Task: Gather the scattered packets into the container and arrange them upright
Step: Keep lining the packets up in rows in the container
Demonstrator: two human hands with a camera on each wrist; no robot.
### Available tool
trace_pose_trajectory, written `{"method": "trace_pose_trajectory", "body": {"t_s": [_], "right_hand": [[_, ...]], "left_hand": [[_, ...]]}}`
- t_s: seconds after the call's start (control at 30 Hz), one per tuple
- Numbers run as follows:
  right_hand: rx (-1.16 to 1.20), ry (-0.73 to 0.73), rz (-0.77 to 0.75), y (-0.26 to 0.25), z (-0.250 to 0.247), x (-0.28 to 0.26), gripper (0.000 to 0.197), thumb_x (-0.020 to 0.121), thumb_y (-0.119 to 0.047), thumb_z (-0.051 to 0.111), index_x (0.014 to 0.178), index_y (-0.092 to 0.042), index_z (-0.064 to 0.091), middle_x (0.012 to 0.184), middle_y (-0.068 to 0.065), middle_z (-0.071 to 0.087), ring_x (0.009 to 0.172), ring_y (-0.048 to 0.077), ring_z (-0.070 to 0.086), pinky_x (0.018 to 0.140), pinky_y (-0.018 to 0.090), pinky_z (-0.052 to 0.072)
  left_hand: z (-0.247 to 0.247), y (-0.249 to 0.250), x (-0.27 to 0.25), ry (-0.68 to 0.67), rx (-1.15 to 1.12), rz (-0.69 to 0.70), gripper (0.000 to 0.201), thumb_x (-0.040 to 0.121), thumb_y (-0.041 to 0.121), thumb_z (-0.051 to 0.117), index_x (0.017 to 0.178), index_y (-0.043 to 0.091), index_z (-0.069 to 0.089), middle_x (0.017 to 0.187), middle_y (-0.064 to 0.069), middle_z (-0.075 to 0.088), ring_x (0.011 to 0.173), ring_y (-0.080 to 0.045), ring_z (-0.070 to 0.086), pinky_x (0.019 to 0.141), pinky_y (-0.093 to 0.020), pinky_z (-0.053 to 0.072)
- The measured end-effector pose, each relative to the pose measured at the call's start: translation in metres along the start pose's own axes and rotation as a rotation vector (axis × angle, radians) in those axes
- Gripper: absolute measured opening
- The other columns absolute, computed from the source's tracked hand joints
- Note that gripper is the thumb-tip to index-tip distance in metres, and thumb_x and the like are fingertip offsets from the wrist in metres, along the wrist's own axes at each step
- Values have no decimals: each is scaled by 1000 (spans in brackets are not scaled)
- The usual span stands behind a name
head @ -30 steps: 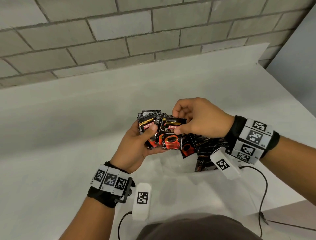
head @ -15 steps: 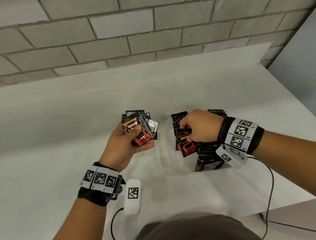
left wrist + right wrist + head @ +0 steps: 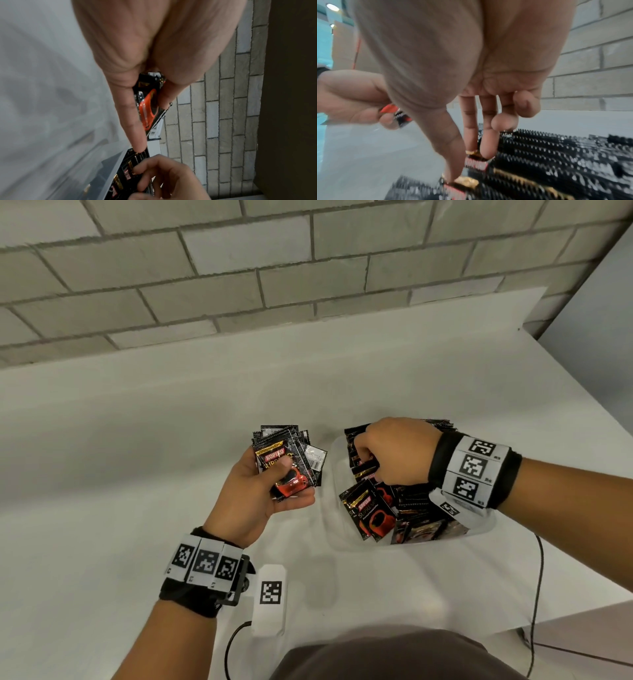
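Note:
My left hand grips a stack of black coffee packets above the table, thumb pressed on the front one. The left wrist view shows that stack squeezed between thumb and fingers. To its right stands a clear plastic container holding several packets, most upright in a row, one leaning at the front. My right hand reaches into the container from above. Its thumb and first two fingers pinch the top of one packet among the others.
The white table runs back to a grey brick wall. Its right edge lies close beyond the container. A black cable hangs from my right wrist over the front edge.
My right hand took a packet off the left hand's stack and carried it right and down into the container. The left hand drew back to the left with the rest.

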State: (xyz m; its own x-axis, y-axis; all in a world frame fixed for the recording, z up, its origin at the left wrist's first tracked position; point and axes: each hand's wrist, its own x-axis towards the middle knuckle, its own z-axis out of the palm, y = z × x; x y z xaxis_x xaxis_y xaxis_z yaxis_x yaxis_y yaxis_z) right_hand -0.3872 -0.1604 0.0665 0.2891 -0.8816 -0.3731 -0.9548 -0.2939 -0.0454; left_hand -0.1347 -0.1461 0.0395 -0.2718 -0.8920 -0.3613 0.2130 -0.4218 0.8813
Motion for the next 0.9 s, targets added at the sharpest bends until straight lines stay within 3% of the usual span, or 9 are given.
{"method": "trace_pose_trajectory", "body": {"t_s": [0.1,0.2,0.27,0.33,0.47,0.57,0.7,0.8,0.9], "right_hand": [[334,128,-6,0,-23,-10,28,86,-25,70,113,-27,62,82,-13,59,77,9,61,63,25,44],[672,231,-74,-6,-51,-26,50,81,-43,77,126,-35,56,99,-12,67,75,7,68,73,25,53],[844,177,-105,-13,-62,-35,72,72,-55,80,134,-36,50,111,-10,63,79,15,73,74,33,60],[899,110,-119,-18,-61,-39,78,71,-48,84,137,-33,46,118,-5,61,86,18,74,73,41,62],[868,168,-153,-19,-40,-40,63,83,-26,81,134,-25,43,112,-2,68,98,15,68,89,45,55],[905,214,-107,-10,-33,-46,56,83,-21,81,127,-24,48,106,-3,69,95,13,68,89,40,55],[886,302,39,21,-34,-58,56,81,-24,82,126,-22,49,106,-7,69,92,7,69,85,35,57],[824,330,140,46,-32,-66,57,82,-24,81,127,-21,47,106,-4,69,90,12,68,82,38,58],[773,325,160,54,-28,-68,56,83,-24,80,127,-23,46,104,-3,68,88,15,68,80,38,57]], "left_hand": [[5,4,-4,-37,107,39,41,95,21,65,133,13,52,112,-20,73,86,-44,75,69,-44,63],[18,6,-4,-97,183,122,53,92,26,73,139,16,49,128,-9,71,109,-34,73,82,-41,62],[28,7,-2,-190,180,156,54,93,24,67,142,14,49,134,-8,68,123,-29,66,98,-47,56],[41,10,1,-274,131,135,55,95,23,63,146,13,46,139,-12,64,128,-31,62,104,-51,52],[65,12,3,-332,-35,14,54,99,18,55,150,11,41,139,-16,63,120,-27,67,88,-34,58],[74,13,2,-316,-20,-28,55,91,26,59,143,13,44,132,-11,67,113,-23,69,83,-33,58],[70,22,8,-254,617,103,42,89,38,68,125,28,49,106,8,65,94,-2,63,80,-22,45],[64,9,15,-221,1239,281,23,96,38,68,112,28,55,103,13,66,98,-11,55,76,-25,42],[73,-12,16,-271,1579,348,31,94,46,68,104,21,54,98,9,61,104,-19,48,79,-33,45]]}}
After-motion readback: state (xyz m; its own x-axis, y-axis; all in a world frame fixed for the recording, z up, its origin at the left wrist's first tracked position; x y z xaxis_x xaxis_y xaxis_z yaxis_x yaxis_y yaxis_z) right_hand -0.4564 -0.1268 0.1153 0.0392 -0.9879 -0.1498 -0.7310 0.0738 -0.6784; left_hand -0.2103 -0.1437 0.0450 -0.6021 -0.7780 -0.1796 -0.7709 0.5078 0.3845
